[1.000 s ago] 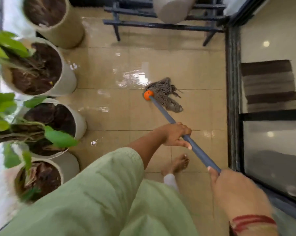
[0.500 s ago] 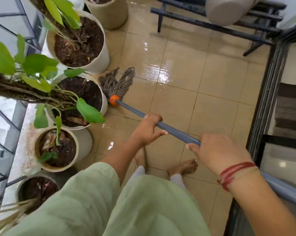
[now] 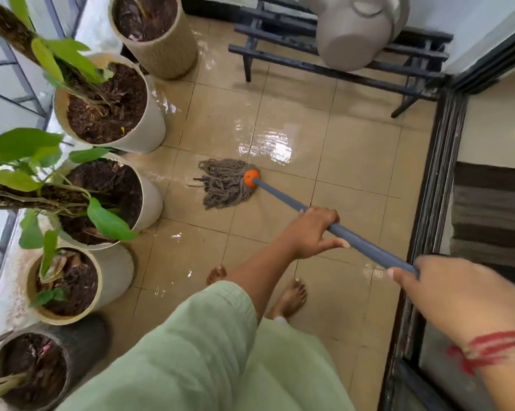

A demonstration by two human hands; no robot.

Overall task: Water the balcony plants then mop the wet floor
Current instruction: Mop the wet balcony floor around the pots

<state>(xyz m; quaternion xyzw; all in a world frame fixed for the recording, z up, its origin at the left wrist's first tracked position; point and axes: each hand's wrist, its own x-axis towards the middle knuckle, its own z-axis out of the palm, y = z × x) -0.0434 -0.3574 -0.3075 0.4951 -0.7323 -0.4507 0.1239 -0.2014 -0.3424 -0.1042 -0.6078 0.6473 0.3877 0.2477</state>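
**Mopping in hand, tiles shining wet**

The watering is looking finished: soil in the pots (image 3: 154, 129) is dark and the floor (image 3: 354, 173) is glistening, so the mopping step is the one going on; the left grip (image 3: 311, 232) is curling round the middle of the grey mop handle (image 3: 282, 197), fingers over the top, thumb stretching along it; the right grip (image 3: 446, 289) is wrapping round the handle's upper end, blurred but plainly holding; the mop head (image 3: 225, 185) is lying flat on the tiles near the white pot (image 3: 151, 194), strands trailing toward it; a bright wet patch (image 3: 275, 146) is gleaming just beyond the orange collar (image 3: 251, 177) — the next move is probably calling for a sweep across that patch, strands pressed down, bare feet keeping off slick tiles; no brand, label or writing is showing.
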